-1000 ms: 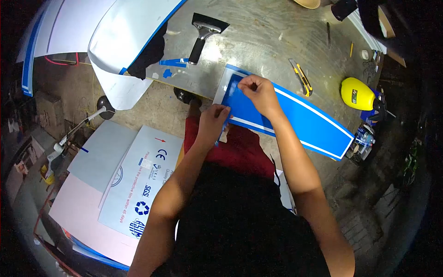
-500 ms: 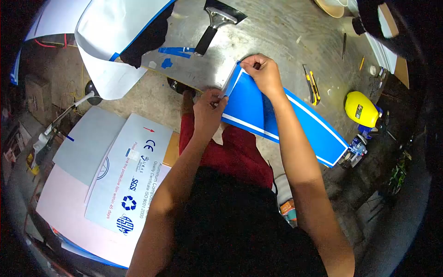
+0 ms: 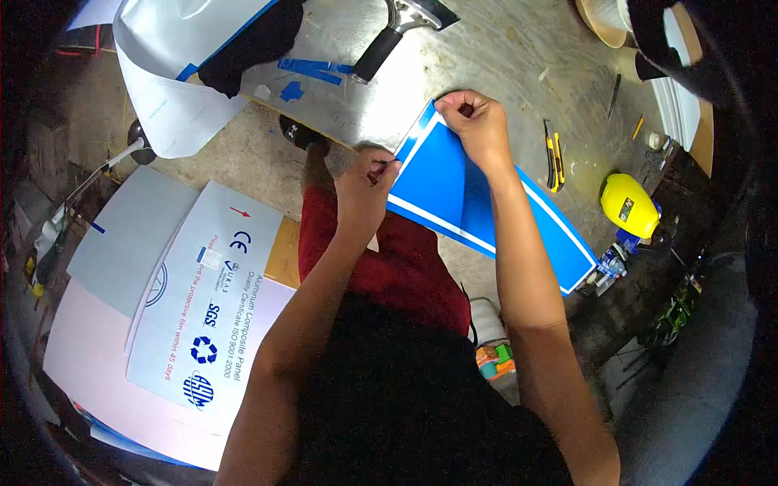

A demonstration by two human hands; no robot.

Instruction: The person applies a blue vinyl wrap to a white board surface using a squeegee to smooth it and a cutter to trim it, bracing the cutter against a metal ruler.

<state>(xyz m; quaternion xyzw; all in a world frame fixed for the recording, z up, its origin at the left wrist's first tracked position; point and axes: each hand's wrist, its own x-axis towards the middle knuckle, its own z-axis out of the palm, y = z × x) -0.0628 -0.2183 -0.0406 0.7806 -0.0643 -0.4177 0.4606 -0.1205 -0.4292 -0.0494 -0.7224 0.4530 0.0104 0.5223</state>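
Observation:
A long blue sign panel (image 3: 436, 174) with a white border line lies across the metal table, extending over its near edge toward my lap. My left hand (image 3: 366, 185) has thumb and fingers pinched at the panel's near left corner. At the far left corner, my right hand (image 3: 480, 134) is closed in a pinch on the same short end, its forearm crossing above the panel. Blue film strips (image 3: 312, 71) lie on the table beyond my left hand. A squeegee (image 3: 382, 53) with a black handle rests farther back.
On the metal table (image 3: 494, 61) lie a yellow utility knife (image 3: 554, 158) and a pencil (image 3: 639, 126). A yellow rounded object (image 3: 629, 204) sits at the right. White sheet material (image 3: 182, 121) hangs at upper left. Printed aluminum composite panels (image 3: 207, 283) are stacked at lower left.
The panel's short end, which looked lifted and pale between my hands, now looks flatter and blue. Both hands remain at its corners. The whole view has shifted slightly.

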